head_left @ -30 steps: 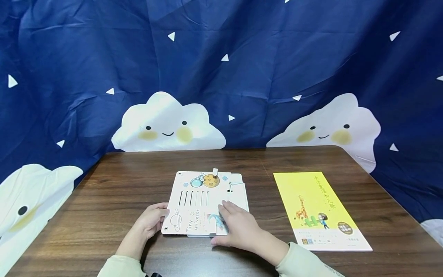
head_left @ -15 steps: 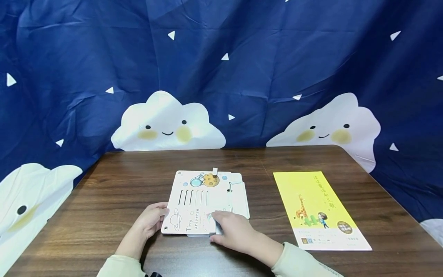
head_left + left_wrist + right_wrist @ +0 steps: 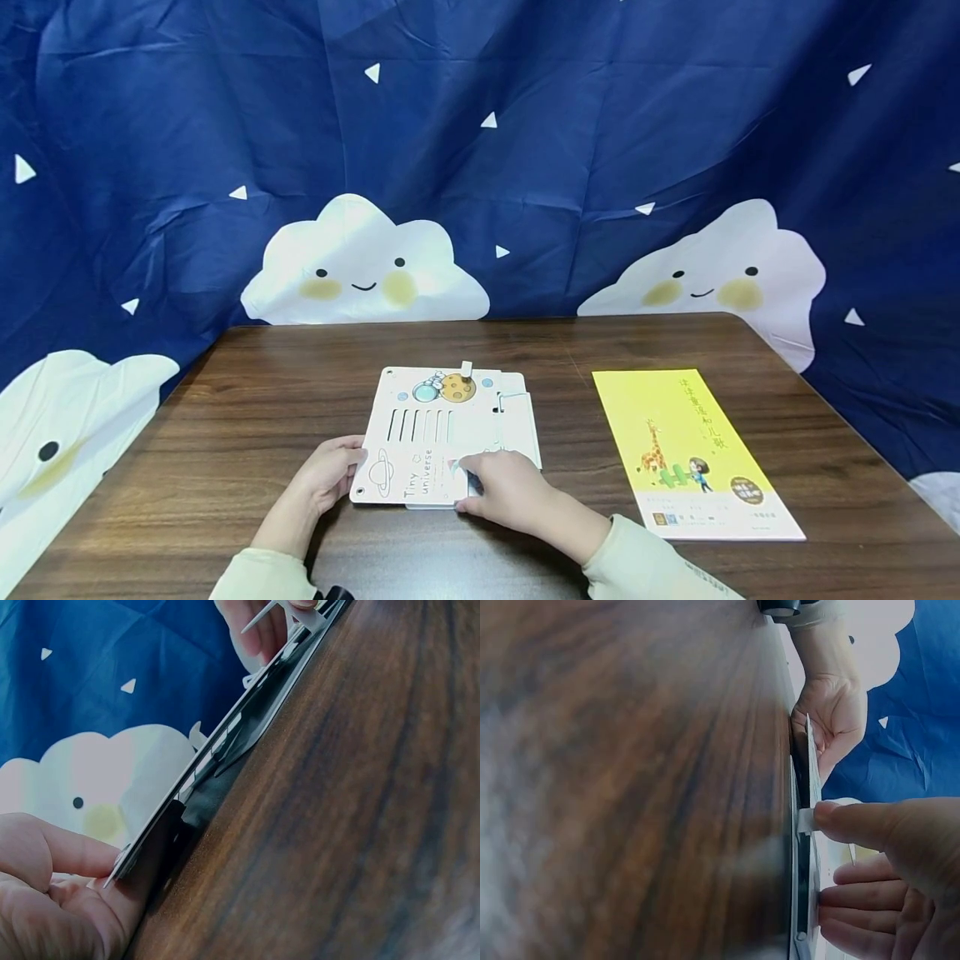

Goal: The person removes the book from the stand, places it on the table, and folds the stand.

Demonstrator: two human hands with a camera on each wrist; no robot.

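Note:
A white book stand with space prints and the words "Tiny universe" (image 3: 420,429) lies on the wooden table, its left edge raised slightly. My left hand (image 3: 326,475) pinches that left edge between thumb and fingers, as the left wrist view also shows. At the lower right corner is my right hand (image 3: 506,492). Its thumb lies against a small white page clip (image 3: 807,820) on the front edge, and its index finger curls in over the clip's other side. The other fingers touch the panel. My right hand mostly hides this clip in the head view.
A second white clip (image 3: 467,369) stands at the stand's far edge. To the right lies a yellow book (image 3: 675,442) with a giraffe and a child on its cover. Behind the table (image 3: 285,375) hangs a blue curtain (image 3: 540,167) with clouds.
My right hand has slid left and its fingers have drawn in from the panel to the front clip, which it now covers. My left hand keeps its hold on the left edge.

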